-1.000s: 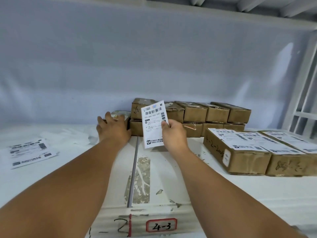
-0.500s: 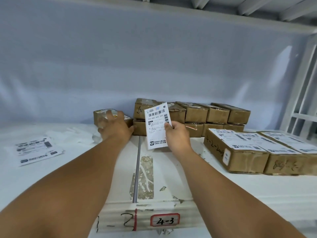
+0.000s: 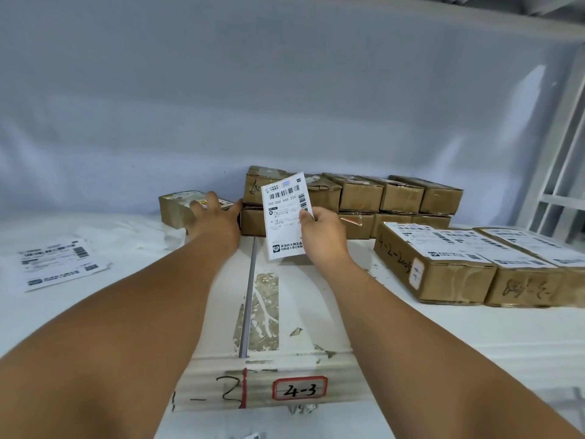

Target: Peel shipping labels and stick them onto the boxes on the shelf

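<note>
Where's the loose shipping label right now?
Head view, centre: the right hand pinches the shipping label upright before the stacked boxes, right of the left hand.

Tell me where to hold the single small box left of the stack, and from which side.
Grip its long front and back sides, coming from above: the small box lies flat, its right end close to the stack; the left hand rests on top.
</note>
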The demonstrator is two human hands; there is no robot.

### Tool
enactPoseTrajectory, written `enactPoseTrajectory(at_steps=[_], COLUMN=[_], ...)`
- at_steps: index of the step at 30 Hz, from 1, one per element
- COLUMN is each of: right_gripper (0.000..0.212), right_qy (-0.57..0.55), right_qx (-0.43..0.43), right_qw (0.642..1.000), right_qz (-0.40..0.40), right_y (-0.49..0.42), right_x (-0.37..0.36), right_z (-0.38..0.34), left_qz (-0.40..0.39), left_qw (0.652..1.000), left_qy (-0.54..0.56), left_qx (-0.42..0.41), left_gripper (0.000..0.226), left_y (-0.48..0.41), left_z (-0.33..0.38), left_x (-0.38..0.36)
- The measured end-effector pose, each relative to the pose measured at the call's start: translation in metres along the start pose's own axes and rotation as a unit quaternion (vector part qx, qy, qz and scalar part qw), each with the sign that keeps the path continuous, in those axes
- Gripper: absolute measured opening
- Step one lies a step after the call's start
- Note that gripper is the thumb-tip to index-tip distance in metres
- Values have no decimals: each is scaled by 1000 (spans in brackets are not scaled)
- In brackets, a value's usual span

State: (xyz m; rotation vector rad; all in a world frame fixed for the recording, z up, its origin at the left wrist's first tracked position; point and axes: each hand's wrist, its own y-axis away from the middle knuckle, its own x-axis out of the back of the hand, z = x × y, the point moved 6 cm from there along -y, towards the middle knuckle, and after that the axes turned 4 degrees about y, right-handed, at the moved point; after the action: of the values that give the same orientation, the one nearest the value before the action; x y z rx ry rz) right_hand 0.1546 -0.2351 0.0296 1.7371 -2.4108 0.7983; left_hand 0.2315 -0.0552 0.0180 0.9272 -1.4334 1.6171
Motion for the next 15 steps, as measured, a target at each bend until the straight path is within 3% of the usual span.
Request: enactPoseTrajectory(at_steps=[15], right_gripper=[26], right_qy=[4], right_qx=[-8], right_qw=[1000], right_qz=[-8], right_y=[1], right_x=[0], right_z=[1], left_qz=[83], left_qw=[994], left_qy=[61], left_qx=[39], left_gripper=[36], left_y=[17], left_z=[-8], left_x=[21])
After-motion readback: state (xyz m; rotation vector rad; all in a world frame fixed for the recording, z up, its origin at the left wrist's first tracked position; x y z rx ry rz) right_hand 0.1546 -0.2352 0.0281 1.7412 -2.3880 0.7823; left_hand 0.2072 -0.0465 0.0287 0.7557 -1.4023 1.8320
